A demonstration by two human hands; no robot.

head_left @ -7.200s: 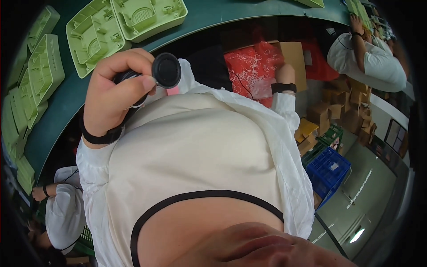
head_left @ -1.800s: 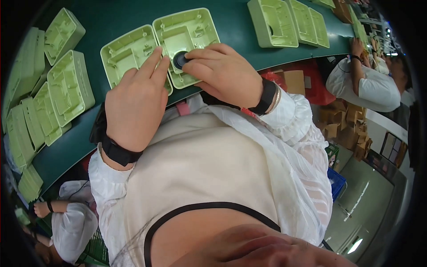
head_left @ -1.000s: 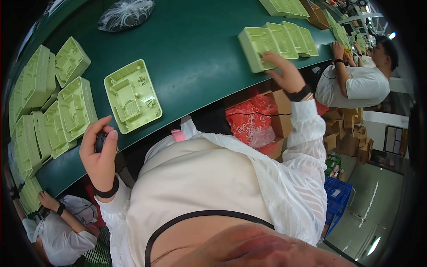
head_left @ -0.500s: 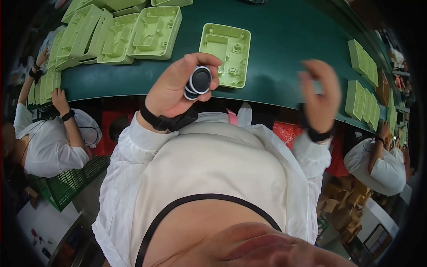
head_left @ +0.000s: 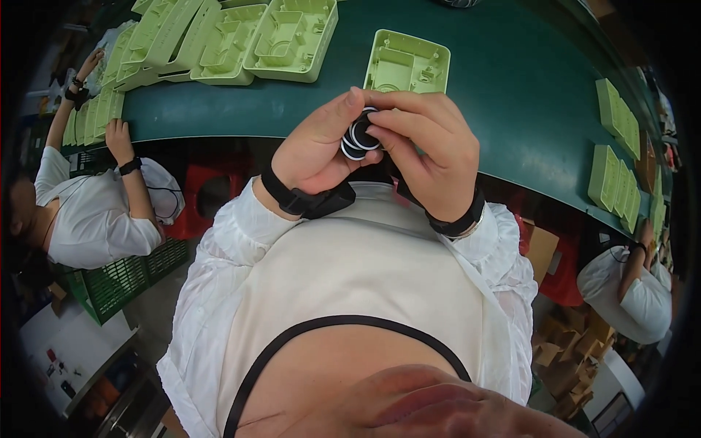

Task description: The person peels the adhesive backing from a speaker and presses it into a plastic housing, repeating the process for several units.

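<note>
My left hand (head_left: 314, 142) is closed around several small round black discs with white rims (head_left: 355, 151), held just past the table's near edge. From the right, my right hand (head_left: 442, 150) has its thumb and fingers on the uppermost disc (head_left: 362, 133), gripping it. The undersides of the discs are hidden in my left palm. Just beyond both hands, a light green plastic housing (head_left: 439, 60) with inner walls and posts lies open side up on the green table (head_left: 511, 95); my right hand covers its near part.
More light green housings (head_left: 292, 44) lie and lean in a pile at the far left. Others stand in rows (head_left: 613, 182) at the right. Co-workers sit at the left (head_left: 95, 212) and right (head_left: 628, 292). A green crate (head_left: 124, 281) stands on the floor at left.
My right hand has come in from the right and taken hold of the top disc in my left hand. The view has shifted, so the table's things appear displaced.
</note>
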